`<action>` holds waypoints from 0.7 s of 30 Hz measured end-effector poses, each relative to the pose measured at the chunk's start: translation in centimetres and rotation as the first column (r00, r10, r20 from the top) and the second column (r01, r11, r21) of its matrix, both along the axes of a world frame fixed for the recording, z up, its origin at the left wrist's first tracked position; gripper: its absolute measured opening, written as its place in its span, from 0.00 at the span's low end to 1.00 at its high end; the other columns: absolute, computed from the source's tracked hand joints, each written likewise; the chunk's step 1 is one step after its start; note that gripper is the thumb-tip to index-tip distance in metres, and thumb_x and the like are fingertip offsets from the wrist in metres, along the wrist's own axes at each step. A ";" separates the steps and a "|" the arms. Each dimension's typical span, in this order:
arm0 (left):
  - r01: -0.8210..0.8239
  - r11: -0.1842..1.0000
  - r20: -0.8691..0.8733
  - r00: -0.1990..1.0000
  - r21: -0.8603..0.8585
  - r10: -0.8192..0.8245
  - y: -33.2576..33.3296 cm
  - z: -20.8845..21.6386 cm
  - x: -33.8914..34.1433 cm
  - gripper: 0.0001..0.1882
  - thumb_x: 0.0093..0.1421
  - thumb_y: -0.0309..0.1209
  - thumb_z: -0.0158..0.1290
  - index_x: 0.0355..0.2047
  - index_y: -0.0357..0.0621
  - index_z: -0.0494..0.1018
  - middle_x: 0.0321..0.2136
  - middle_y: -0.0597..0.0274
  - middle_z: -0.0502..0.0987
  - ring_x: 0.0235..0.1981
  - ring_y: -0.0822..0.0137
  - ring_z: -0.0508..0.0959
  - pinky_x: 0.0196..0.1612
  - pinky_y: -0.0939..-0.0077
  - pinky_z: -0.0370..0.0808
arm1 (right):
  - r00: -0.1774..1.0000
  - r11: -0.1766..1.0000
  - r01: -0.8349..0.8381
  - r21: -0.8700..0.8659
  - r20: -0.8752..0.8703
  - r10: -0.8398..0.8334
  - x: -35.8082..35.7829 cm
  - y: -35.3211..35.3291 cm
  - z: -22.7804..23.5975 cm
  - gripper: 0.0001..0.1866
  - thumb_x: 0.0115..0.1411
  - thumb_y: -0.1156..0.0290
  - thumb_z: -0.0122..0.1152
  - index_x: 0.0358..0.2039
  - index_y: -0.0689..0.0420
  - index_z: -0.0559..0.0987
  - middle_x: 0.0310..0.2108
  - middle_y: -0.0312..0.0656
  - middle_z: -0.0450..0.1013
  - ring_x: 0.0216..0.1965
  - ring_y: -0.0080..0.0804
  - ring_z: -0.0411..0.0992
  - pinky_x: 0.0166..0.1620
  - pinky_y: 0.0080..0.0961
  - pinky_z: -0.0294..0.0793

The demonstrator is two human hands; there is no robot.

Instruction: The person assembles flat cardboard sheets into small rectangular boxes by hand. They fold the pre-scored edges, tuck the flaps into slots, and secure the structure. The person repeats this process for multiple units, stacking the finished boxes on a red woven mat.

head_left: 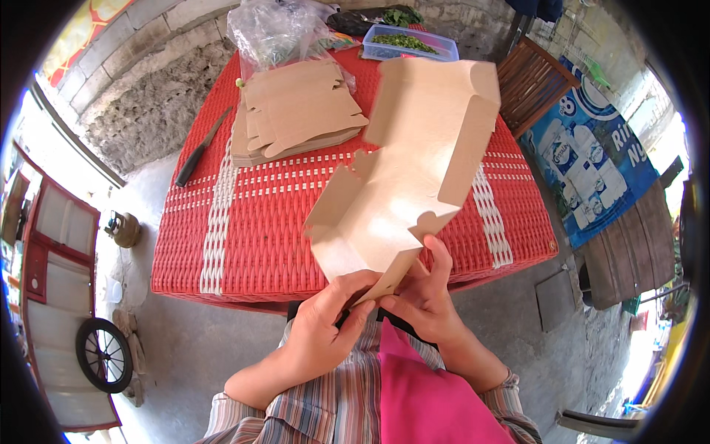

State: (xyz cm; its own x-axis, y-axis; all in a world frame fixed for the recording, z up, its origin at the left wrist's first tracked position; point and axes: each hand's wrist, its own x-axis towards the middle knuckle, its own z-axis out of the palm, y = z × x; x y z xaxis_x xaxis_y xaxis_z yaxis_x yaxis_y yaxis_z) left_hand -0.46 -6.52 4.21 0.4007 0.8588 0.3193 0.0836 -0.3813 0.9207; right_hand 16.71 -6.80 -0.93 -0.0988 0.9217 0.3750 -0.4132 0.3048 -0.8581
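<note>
A brown cardboard food box, partly folded with its lid standing up and away from me, is held at the near edge of the table. My left hand pinches the left part of its near wall between thumb and fingers. On the right part of that wall, my right hand grips with the thumb below and a finger raised at the corner tab. Side flaps stand up along both sides of the box. Beyond it to the left lies a stack of flat cardboard box blanks.
The red woven table has white bands. A dark-handled knife lies at its left edge. At the back are a clear plastic bag and a tub of chopped greens. A wooden chair stands at the right.
</note>
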 end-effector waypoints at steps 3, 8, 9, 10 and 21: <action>0.016 0.942 -0.193 0.980 0.336 0.052 1.2 0.5 -0.1 0.23 0.53 0.11 0.50 0.50 0.34 0.70 0.39 0.50 0.77 0.40 0.53 0.79 0.41 0.66 0.77 | 0.864 0.949 0.187 0.254 0.417 -0.282 1.2 0.6 -0.6 0.41 0.56 0.82 0.66 0.66 0.52 0.56 0.40 0.43 0.71 0.35 0.26 0.72 0.39 0.24 0.74; 0.022 0.940 -0.355 0.928 0.341 0.107 2.1 -1.7 -0.4 0.26 0.46 0.12 0.49 0.48 0.36 0.73 0.39 0.52 0.77 0.36 0.51 0.78 0.41 0.62 0.75 | 0.640 0.892 0.342 0.296 0.622 -0.452 1.5 -0.1 1.7 0.22 0.55 0.79 0.67 0.51 0.56 0.76 0.24 0.37 0.68 0.22 0.25 0.65 0.27 0.23 0.68; 0.036 0.927 -0.368 0.923 0.373 0.112 2.3 -2.1 -0.4 0.25 0.46 0.13 0.51 0.48 0.37 0.74 0.38 0.53 0.77 0.37 0.52 0.78 0.41 0.62 0.74 | 0.618 0.889 0.320 0.328 0.638 -0.459 1.6 -0.2 1.7 0.19 0.56 0.79 0.67 0.49 0.56 0.78 0.24 0.38 0.68 0.22 0.27 0.66 0.28 0.23 0.69; 0.051 0.913 -0.380 0.917 0.404 0.117 2.4 -2.6 -0.4 0.24 0.47 0.14 0.52 0.47 0.39 0.74 0.38 0.54 0.77 0.37 0.53 0.77 0.42 0.63 0.73 | 0.623 0.894 0.324 0.309 0.642 -0.448 1.7 -0.2 1.2 0.16 0.56 0.79 0.66 0.46 0.57 0.78 0.24 0.39 0.69 0.22 0.28 0.66 0.28 0.23 0.69; -0.425 0.816 -0.116 0.857 0.392 0.501 1.5 -6.9 0.3 0.21 0.48 0.19 0.65 0.44 0.41 0.77 0.43 0.54 0.70 0.38 0.62 0.73 0.40 0.71 0.72 | 0.607 0.885 0.332 0.327 0.644 -0.466 2.2 1.1 0.1 0.05 0.59 0.75 0.64 0.36 0.60 0.78 0.28 0.41 0.70 0.26 0.33 0.70 0.30 0.27 0.70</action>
State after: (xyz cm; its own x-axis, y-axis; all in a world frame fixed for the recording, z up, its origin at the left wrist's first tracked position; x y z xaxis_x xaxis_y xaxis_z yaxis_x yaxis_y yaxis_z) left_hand -0.13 -5.05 -2.73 0.0717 0.8105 0.5814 0.5012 -0.5332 0.6815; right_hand 18.88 -5.74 -0.80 -0.0249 0.8673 0.4972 0.4703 0.4490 -0.7597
